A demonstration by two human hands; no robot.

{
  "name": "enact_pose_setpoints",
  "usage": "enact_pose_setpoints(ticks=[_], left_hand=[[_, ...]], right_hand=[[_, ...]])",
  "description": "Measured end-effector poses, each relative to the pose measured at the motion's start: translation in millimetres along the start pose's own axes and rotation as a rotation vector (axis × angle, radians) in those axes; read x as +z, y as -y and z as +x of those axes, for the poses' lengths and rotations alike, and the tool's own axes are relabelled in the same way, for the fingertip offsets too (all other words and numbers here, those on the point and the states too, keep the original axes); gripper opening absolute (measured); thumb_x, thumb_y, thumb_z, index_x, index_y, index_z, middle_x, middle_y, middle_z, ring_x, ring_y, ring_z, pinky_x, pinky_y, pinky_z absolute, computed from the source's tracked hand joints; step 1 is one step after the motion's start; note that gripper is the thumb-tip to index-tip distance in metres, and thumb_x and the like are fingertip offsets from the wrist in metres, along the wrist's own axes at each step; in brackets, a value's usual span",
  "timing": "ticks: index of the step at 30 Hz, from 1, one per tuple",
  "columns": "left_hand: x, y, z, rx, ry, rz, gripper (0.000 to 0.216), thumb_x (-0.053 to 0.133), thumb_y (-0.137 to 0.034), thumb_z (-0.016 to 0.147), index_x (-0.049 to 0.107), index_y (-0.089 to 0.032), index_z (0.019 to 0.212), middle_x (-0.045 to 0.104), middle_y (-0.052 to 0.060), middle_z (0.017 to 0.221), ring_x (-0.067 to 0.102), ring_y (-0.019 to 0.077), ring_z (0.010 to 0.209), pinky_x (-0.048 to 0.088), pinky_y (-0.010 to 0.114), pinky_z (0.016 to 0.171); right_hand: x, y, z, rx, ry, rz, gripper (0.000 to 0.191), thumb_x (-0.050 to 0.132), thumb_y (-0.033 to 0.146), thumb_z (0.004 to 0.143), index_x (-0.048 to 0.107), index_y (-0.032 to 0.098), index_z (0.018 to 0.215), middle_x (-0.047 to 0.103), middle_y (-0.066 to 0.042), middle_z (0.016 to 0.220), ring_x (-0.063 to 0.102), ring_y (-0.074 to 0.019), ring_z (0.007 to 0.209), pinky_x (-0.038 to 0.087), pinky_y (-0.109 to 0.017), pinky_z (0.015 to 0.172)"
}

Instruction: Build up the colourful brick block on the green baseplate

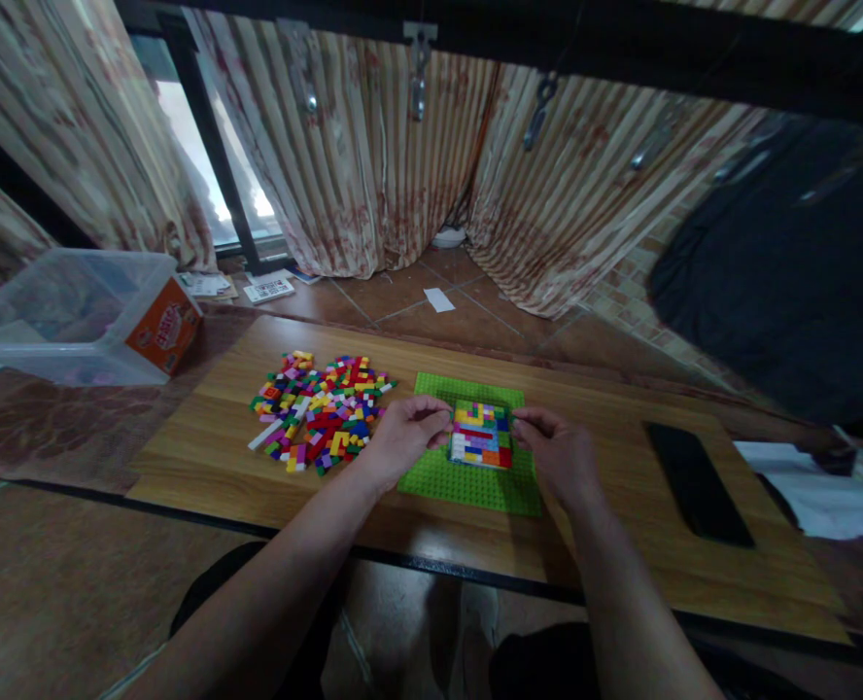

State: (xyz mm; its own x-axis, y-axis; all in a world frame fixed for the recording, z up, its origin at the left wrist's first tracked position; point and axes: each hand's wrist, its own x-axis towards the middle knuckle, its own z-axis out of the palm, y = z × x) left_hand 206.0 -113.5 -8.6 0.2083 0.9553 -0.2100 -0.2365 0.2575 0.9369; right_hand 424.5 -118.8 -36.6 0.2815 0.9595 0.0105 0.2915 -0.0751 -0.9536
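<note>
1. The multicoloured rectangular block of small plastic bricks (481,435) is over the middle of the flat green studded plastic baseplate (467,496), between the two hands; whether it is pressed down or slightly raised, I cannot tell.
2. The left hand (411,435) is at the block's left edge, thumb and fingers drawn close together; the right hand (559,452) is at the opposite edge, its fingers similarly narrow. Whether either grips the block or a tiny brick is unclear.
3. The block should handle as light and stiff, smooth but not very slippery; its weak points are probably the joints between bricks. Opposite side edges, held low and evenly, look the safest hold.
4. Its top is a patchwork of glossy rectangles in yellow, blue, red, white, orange and green.
5. Loose hard plastic bricks (340,418), square and oblong, lie heaped to the left on the smooth wood-grain worktop (205,428); a flat black rectangular object (698,481) lies to the right.
</note>
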Motion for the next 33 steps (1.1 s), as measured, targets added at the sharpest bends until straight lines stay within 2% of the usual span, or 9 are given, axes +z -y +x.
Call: enact_pose_setpoints(ticks=[4,7,15,22,33], left_hand=[[-1,0,0,0.017,0.013,0.017,0.011,0.068,-0.022,0.073,0.064,-0.012,0.075,0.061,-0.002,0.060,0.052,0.0067,0.051,0.038,0.020,0.051],[-1,1,-1,0.014,0.012,0.024,0.010,0.067,-0.022,0.073,0.064,-0.013,0.074,0.060,-0.002,0.059,0.051,0.0068,0.051,0.038,0.020,0.051],[0,2,-1,-0.018,0.012,0.029,0.008,0.066,-0.020,0.073,0.064,-0.012,0.075,0.060,-0.002,0.061,0.051,0.0066,0.051,0.037,0.020,0.052],[1,3,-2,-0.025,0.021,0.023,0.007,0.066,-0.019,0.072,0.063,-0.012,0.074,0.059,-0.003,0.060,0.050,0.0061,0.050,0.037,0.020,0.051],[6,9,-1,-0.042,0.053,0.008,0.005,0.066,-0.015,0.072,0.063,-0.011,0.073,0.056,-0.005,0.056,0.047,0.0042,0.047,0.035,0.018,0.047]], right_hand=[[2,-3,4,-0.066,0.007,-0.045,0.026,0.073,0.043,0.067,0.076,0.021,0.080,0.075,-0.004,0.080,0.067,-0.0213,0.077,0.052,-0.038,0.078],[4,-4,7,-0.056,0.007,-0.032,0.026,0.074,0.043,0.065,0.076,0.022,0.079,0.076,-0.004,0.080,0.067,-0.0218,0.077,0.051,-0.039,0.079],[8,-5,10,-0.003,-0.030,0.099,0.025,0.078,0.037,0.059,0.075,0.021,0.077,0.074,-0.003,0.077,0.064,-0.0183,0.072,0.051,-0.035,0.073],[10,-4,12,0.173,-0.008,0.297,0.033,0.083,0.032,0.049,0.075,0.022,0.080,0.070,0.001,0.072,0.059,-0.0124,0.062,0.048,-0.027,0.058],[14,-6,15,0.252,0.019,0.419,0.032,0.087,0.027,0.044,0.077,0.022,0.073,0.074,-0.002,0.077,0.062,-0.0130,0.065,0.052,-0.027,0.060]])
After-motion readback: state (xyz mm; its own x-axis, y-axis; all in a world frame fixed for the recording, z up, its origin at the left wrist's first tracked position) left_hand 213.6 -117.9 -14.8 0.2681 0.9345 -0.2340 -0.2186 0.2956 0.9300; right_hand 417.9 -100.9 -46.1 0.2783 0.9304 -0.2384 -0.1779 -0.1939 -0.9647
